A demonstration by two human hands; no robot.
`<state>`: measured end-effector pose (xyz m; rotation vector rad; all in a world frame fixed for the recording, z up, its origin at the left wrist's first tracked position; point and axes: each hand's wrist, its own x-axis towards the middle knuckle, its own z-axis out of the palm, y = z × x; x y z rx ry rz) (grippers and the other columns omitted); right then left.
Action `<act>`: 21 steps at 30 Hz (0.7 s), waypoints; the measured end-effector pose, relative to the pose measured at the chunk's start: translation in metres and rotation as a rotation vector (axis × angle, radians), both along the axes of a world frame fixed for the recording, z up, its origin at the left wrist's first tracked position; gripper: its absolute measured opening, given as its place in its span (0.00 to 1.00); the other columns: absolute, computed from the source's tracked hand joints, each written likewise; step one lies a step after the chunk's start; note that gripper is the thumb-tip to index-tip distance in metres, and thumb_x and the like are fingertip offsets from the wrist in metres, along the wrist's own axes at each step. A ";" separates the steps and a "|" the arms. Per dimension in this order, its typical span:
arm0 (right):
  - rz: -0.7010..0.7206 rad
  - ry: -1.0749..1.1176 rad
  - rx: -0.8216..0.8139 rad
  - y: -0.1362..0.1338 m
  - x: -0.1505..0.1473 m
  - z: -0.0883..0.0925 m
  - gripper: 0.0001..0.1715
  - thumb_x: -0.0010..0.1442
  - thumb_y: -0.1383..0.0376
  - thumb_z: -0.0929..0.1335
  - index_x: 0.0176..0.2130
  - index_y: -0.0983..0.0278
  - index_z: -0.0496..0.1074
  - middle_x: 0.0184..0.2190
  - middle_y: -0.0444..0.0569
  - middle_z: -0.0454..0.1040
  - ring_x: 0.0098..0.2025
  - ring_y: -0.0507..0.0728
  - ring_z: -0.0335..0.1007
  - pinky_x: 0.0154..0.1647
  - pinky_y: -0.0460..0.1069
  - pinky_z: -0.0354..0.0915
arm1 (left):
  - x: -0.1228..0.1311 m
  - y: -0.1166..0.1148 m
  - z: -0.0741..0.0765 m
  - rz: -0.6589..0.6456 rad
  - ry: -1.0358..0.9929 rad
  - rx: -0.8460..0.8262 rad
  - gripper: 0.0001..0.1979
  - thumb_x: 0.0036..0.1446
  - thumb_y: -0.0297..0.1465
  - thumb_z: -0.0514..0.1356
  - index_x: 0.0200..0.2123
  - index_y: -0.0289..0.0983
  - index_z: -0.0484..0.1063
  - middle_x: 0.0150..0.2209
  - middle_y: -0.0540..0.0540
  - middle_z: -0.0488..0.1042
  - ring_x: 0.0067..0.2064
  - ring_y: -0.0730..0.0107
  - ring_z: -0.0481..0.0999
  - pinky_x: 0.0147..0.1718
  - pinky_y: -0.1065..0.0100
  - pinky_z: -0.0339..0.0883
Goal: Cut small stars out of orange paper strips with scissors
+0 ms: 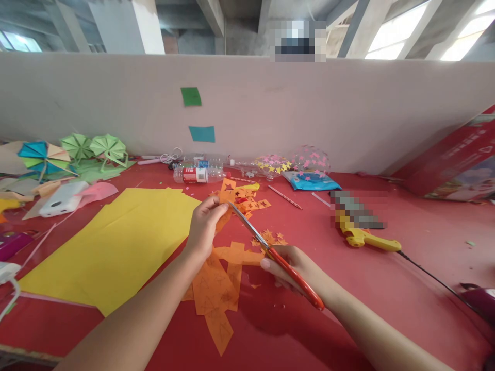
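Between the thumb and fingers of my left hand (204, 224) is a small orange paper piece (228, 189) with a dark star-shaped mark on it. My right hand (296, 265) grips the red handles of a pair of scissors (288, 268). Their blades point up and left and reach the edge of the paper by my left thumb. Below both hands lie orange paper sheets (218, 286) with star outlines drawn on them. Several small orange cut-out stars (276, 238) rest just beyond my right hand, and orange scraps with star-shaped holes (257, 204) lie farther back.
Yellow paper sheets (116, 247) cover the left of the red table (425, 309). A yellow glue gun (367, 239) with a black cord lies right. Plastic bottles (195, 174), a pencil (285, 197) and a blue packet (311, 181) sit near the white partition (247, 103). Green paper umbrellas (108, 147) stand back left.
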<state>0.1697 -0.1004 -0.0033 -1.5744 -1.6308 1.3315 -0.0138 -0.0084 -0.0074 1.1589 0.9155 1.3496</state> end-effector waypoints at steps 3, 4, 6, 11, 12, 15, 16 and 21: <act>0.002 0.065 -0.047 -0.001 -0.001 0.002 0.28 0.54 0.47 0.69 0.20 0.61 0.55 0.14 0.36 0.57 0.16 0.46 0.51 0.18 0.44 0.48 | 0.000 -0.001 0.002 -0.005 -0.019 -0.026 0.09 0.48 0.34 0.62 0.23 0.37 0.64 0.16 0.58 0.56 0.16 0.82 0.50 0.14 0.76 0.42; 0.002 0.079 -0.050 -0.002 -0.001 0.002 0.28 0.54 0.47 0.69 0.20 0.61 0.55 0.14 0.36 0.57 0.16 0.47 0.52 0.18 0.44 0.48 | 0.000 -0.001 0.003 -0.012 -0.028 -0.029 0.09 0.48 0.33 0.62 0.23 0.37 0.65 0.16 0.58 0.56 0.16 0.82 0.50 0.14 0.76 0.42; 0.001 0.101 -0.048 -0.002 -0.001 0.001 0.28 0.54 0.47 0.69 0.20 0.61 0.55 0.13 0.36 0.58 0.15 0.46 0.52 0.18 0.44 0.50 | 0.000 -0.002 0.004 -0.027 -0.043 -0.029 0.08 0.47 0.33 0.62 0.23 0.37 0.66 0.15 0.58 0.56 0.16 0.83 0.50 0.14 0.77 0.43; -0.007 0.130 -0.057 -0.003 -0.001 0.002 0.26 0.54 0.45 0.68 0.22 0.61 0.59 0.10 0.33 0.54 0.15 0.47 0.54 0.24 0.46 0.61 | -0.001 0.000 0.004 -0.045 -0.044 -0.039 0.07 0.47 0.33 0.62 0.25 0.37 0.68 0.18 0.56 0.62 0.17 0.82 0.56 0.16 0.77 0.47; -0.013 0.123 -0.055 -0.003 -0.002 0.003 0.27 0.54 0.44 0.68 0.22 0.61 0.59 0.10 0.33 0.53 0.15 0.48 0.55 0.25 0.46 0.62 | -0.001 0.000 0.004 -0.049 -0.044 -0.034 0.06 0.47 0.33 0.63 0.25 0.37 0.69 0.19 0.56 0.63 0.18 0.82 0.58 0.16 0.77 0.49; -0.027 0.079 -0.058 -0.002 -0.002 0.005 0.27 0.53 0.43 0.67 0.23 0.62 0.60 0.11 0.34 0.54 0.16 0.49 0.58 0.21 0.44 0.59 | -0.002 0.001 0.004 -0.056 -0.047 -0.014 0.06 0.46 0.34 0.63 0.26 0.37 0.70 0.20 0.55 0.65 0.19 0.80 0.61 0.18 0.76 0.53; -0.032 0.070 -0.064 -0.002 -0.002 0.005 0.27 0.53 0.43 0.67 0.23 0.62 0.61 0.11 0.34 0.54 0.15 0.48 0.57 0.20 0.44 0.58 | -0.002 0.001 0.005 -0.056 -0.046 -0.011 0.06 0.46 0.34 0.63 0.26 0.37 0.70 0.20 0.55 0.66 0.20 0.80 0.62 0.18 0.76 0.53; -0.012 0.084 -0.058 -0.002 -0.001 0.004 0.28 0.53 0.42 0.66 0.24 0.62 0.61 0.11 0.33 0.54 0.14 0.47 0.53 0.20 0.45 0.59 | -0.005 0.002 0.006 -0.050 -0.028 -0.002 0.07 0.46 0.34 0.63 0.24 0.37 0.69 0.17 0.57 0.61 0.17 0.82 0.55 0.16 0.76 0.47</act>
